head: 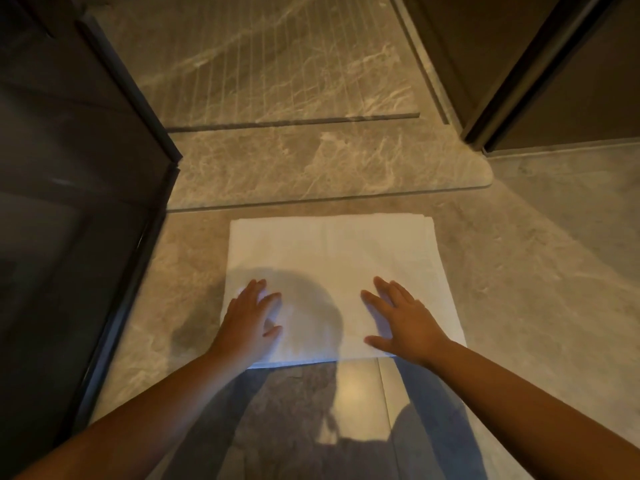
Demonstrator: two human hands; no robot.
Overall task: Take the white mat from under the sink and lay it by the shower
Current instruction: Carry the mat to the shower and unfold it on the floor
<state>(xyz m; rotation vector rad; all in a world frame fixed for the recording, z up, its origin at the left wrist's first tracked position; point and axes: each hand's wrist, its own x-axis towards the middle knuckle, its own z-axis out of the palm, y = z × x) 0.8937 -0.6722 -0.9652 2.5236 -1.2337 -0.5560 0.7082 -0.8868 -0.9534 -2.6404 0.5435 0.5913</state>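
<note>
The white mat [332, 258] lies flat on the marble floor, its far edge just short of the raised shower threshold [311, 171]. My left hand [249, 323] rests palm down on the mat's near left corner, fingers spread. On the near right part of the mat lies my right hand [401, 317], also palm down with fingers apart. Neither hand grips the fabric. Beyond the threshold the grooved shower floor [263, 64] stretches away.
A dark glass panel with a black frame [131, 209] stands along the left. A dark door and frame [512, 84] rise at the upper right. Glossy floor tile [356, 403] reflects my arms in front of the mat. Pale floor [561, 254] spreads to the right.
</note>
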